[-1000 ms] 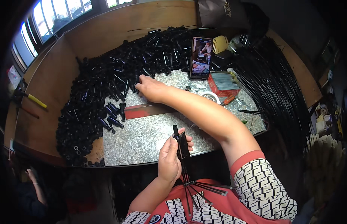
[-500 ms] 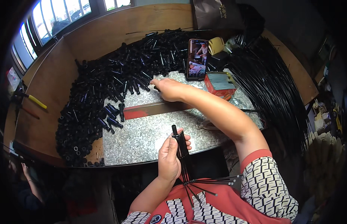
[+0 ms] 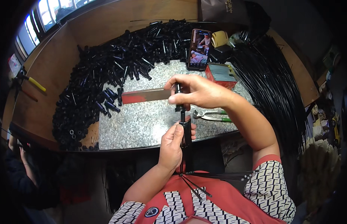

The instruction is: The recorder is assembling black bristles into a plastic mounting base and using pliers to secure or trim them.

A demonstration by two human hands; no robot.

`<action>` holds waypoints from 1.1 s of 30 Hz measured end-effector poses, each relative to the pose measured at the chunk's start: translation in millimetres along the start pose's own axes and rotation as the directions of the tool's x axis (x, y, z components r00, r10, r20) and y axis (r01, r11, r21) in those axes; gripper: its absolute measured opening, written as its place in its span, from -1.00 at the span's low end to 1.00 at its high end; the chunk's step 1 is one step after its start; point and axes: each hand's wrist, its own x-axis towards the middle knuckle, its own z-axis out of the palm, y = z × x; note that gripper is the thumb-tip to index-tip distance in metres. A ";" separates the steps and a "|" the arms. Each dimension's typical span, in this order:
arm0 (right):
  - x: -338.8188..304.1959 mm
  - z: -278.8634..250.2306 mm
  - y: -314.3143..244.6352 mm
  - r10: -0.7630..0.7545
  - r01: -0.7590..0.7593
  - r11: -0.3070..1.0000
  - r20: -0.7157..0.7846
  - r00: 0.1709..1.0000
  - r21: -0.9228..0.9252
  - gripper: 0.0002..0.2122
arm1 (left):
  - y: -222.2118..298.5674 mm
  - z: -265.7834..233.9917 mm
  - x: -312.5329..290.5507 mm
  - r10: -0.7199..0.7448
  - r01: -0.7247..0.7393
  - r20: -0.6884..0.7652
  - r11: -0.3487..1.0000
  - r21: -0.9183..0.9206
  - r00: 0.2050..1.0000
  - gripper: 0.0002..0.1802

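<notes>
My left hand (image 3: 171, 147) is closed around a black umbrella frame (image 3: 187, 134), held upright near the table's front edge. Its thin ribs spread out below, across my red shirt. Above it my right hand (image 3: 205, 90) grips a black tubular umbrella part (image 3: 179, 107) between thumb and fingers. The part stands in line with the frame's central shaft, its lower end at the shaft's top. How far the shaft sits inside it is hidden. Just right of the frame lie end-cutting pincers (image 3: 212, 115) with green handles.
A heap of black tubular parts (image 3: 117, 56) covers the table's back and left. A red-and-brown bar (image 3: 141, 96) lies across the speckled slab (image 3: 132, 128). Behind stand a phone (image 3: 199, 50) and a red box (image 3: 221, 76). Long black rods (image 3: 272, 82) pile up at right.
My right hand has come back from the heap with a tubular part and brought it over the frame's shaft. The pincers, mostly covered by my arm before, now show.
</notes>
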 end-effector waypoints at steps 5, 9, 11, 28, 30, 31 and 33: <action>-15.1 -7.4 5.2 -0.115 0.119 0.993 0.121 0.986 -0.024 -0.68 | 0.3 1.1 0.8 -0.002 0.002 -0.015 1.000 0.028 1.000 -0.57; -15.8 3.9 0.6 0.043 -0.044 0.998 -0.010 0.999 -0.043 -0.70 | -0.9 -1.1 -1.0 0.023 -0.022 -0.034 0.999 0.025 0.999 -0.58; -17.9 9.2 0.0 0.059 -0.061 0.997 -0.054 0.997 -0.041 -0.72 | -0.8 0.6 -1.6 0.043 -0.041 -0.036 0.998 0.042 0.998 -0.58; -16.7 16.7 -3.6 -0.007 -0.018 0.975 -0.111 0.994 -0.221 -0.76 | -1.0 -1.2 -1.9 0.064 -0.064 0.005 0.992 0.108 0.998 -0.56; -16.7 16.2 3.1 0.037 -0.043 0.998 -0.102 0.994 -0.050 -0.77 | -1.2 -1.9 -0.1 0.060 -0.062 0.027 0.996 0.072 0.998 -0.56; -16.5 16.8 8.5 0.051 -0.049 0.999 -0.121 0.991 0.020 -0.77 | -0.3 -1.4 0.0 0.042 -0.043 0.017 0.998 0.051 0.999 -0.56; -17.3 17.6 6.8 0.066 -0.053 0.995 -0.141 0.988 0.090 -0.76 | 0.1 -1.2 1.1 0.024 -0.024 0.010 0.999 0.031 1.000 -0.56</action>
